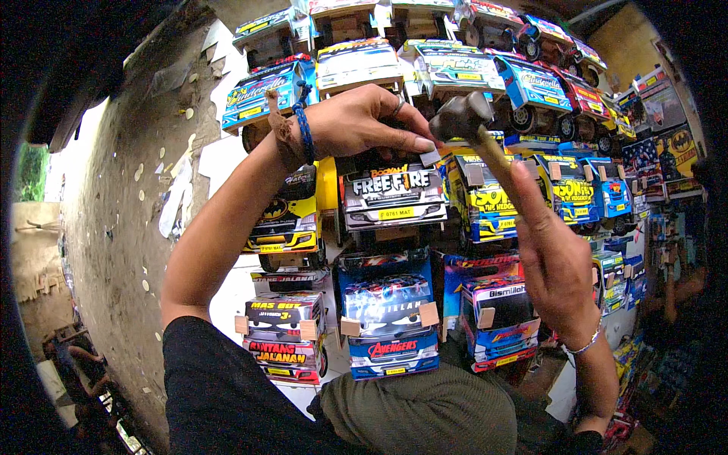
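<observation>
My right hand point(552, 262) is wrapped round the wooden handle of a hammer point(497, 163), its dark metal head raised just right of my left fingertips. My left hand point(368, 125) is closed in a pinch, thumb and index finger at a small pale wooden block point(430, 158). The block is at the upper right front corner of a toy truck point(390, 193) with a black, white and grey front. Whether a nail is between the fingertips I cannot tell. Beside that truck stands a yellow and blue toy truck point(485, 201) with small wooden blocks on its front corners.
Rows of colourful toy trucks surround my hands, including a blue one point(390, 356) close to my lap and a black and yellow one point(284, 224) on the left. More trucks, such as a white one point(358, 64), stand behind. A worn grey surface point(133, 250) with scraps runs along the left.
</observation>
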Demonstrator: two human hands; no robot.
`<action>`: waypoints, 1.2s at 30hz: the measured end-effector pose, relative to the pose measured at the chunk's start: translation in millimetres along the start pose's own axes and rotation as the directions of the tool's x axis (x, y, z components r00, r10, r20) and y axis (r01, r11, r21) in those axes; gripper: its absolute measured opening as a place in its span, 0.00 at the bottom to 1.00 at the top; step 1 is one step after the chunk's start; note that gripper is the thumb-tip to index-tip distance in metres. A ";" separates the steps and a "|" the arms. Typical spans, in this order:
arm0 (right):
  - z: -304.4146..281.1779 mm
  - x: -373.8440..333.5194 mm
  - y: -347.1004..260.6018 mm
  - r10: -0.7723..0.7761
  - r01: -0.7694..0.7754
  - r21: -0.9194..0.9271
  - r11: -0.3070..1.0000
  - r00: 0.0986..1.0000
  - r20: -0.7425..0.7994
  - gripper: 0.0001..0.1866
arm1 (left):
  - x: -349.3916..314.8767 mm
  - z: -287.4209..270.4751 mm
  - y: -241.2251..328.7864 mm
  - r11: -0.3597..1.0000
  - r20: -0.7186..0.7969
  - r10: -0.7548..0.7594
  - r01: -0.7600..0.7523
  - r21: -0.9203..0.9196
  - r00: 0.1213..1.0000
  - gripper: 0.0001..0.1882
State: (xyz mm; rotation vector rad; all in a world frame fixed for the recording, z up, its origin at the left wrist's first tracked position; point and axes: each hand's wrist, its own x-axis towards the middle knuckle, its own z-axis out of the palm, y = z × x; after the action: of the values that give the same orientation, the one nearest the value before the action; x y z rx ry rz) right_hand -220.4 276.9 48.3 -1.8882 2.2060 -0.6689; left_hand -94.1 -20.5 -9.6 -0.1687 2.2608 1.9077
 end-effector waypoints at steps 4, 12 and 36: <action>-1.7 6.2 -1.1 0.089 -0.049 -0.134 0.990 0.946 0.312 0.40 | 0.9 1.0 2.6 1.000 0.038 -0.002 0.003 -0.025 0.999 0.15; 3.9 4.9 3.5 0.015 0.002 -0.081 0.997 0.977 0.212 0.36 | 2.4 1.9 1.7 0.996 0.010 0.052 -0.053 0.073 0.999 0.16; 2.6 0.8 7.6 -0.022 0.033 -0.104 0.994 0.994 0.107 0.43 | -0.5 4.2 9.6 1.000 0.030 0.013 -0.012 -0.029 0.999 0.17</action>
State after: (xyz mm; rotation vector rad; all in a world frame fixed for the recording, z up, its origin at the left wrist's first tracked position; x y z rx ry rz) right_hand -226.3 276.3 42.8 -1.9583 2.1933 -0.4529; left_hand -95.3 -14.7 -1.0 -0.1292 2.2216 1.9359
